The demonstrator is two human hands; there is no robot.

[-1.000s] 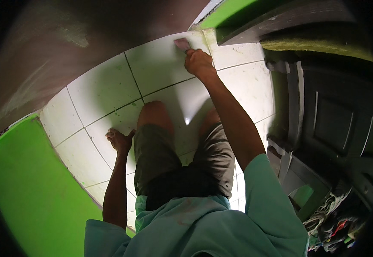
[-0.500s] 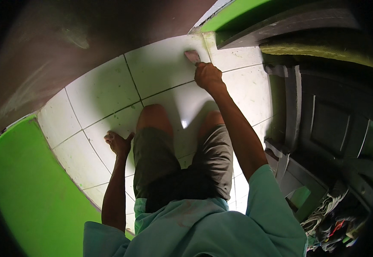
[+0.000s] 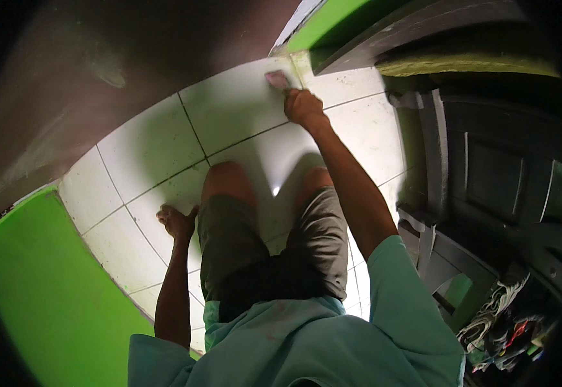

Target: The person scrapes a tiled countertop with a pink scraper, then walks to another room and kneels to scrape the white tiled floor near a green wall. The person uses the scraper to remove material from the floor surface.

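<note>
My right hand (image 3: 304,108) is stretched far forward, its fingers wrapped round the handle of a scraper (image 3: 277,80). The scraper's flat, pinkish blade points ahead and left, at the white tiled floor (image 3: 229,103) near the far wall. Much of the handle is hidden in my fist. Low on the left, beside my left knee, my left hand (image 3: 179,223) is over the tiles with its thumb apart from the partly bent fingers. Nothing shows in it, though the fingertips are dim.
A brown surface (image 3: 132,51) rises along the far left, and a bright green wall (image 3: 49,277) borders the floor on the left. Dark panelled wooden furniture (image 3: 494,174) stands at the right. A coil of pale rope (image 3: 497,303) and a heap of mixed items lie lower right.
My right hand and the scraper have shifted slightly left and up in the view, which has itself moved a little. My left hand stays by my knee.
</note>
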